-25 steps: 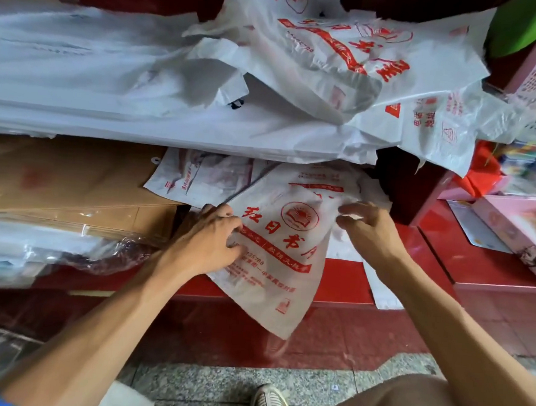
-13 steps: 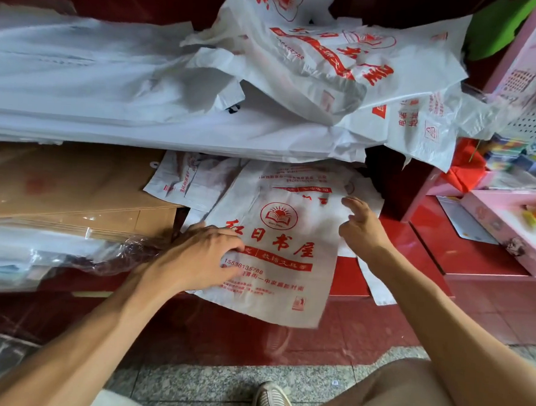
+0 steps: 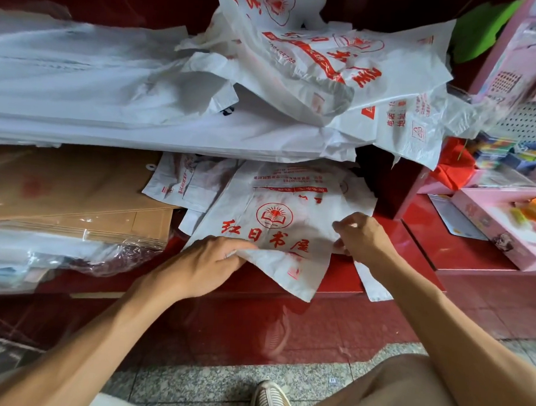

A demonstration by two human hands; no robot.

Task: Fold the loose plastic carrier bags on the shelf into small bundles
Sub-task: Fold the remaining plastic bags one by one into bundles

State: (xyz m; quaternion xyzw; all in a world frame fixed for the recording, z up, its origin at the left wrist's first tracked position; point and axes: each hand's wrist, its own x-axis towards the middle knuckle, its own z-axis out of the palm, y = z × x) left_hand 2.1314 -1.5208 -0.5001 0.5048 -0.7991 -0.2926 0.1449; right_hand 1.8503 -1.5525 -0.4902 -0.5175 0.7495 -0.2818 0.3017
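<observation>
Fingers of both hands pinch one printed carrier bag (image 3: 277, 234) (red lettering) on the red shelf (image 3: 340, 282): left hand (image 3: 204, 266) its near edge, right hand (image 3: 363, 237) its side

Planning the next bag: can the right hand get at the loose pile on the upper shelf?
Probably yes. The loose pile lies open above the right hand, nothing between, but that hand is pinching the printed bag.

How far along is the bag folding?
Done: no finished bundle shows. In hand: left hand and right hand pinch one white red-printed plastic bag, partly folded. Left: the loose white bag heap above and flat bags behind.
</observation>
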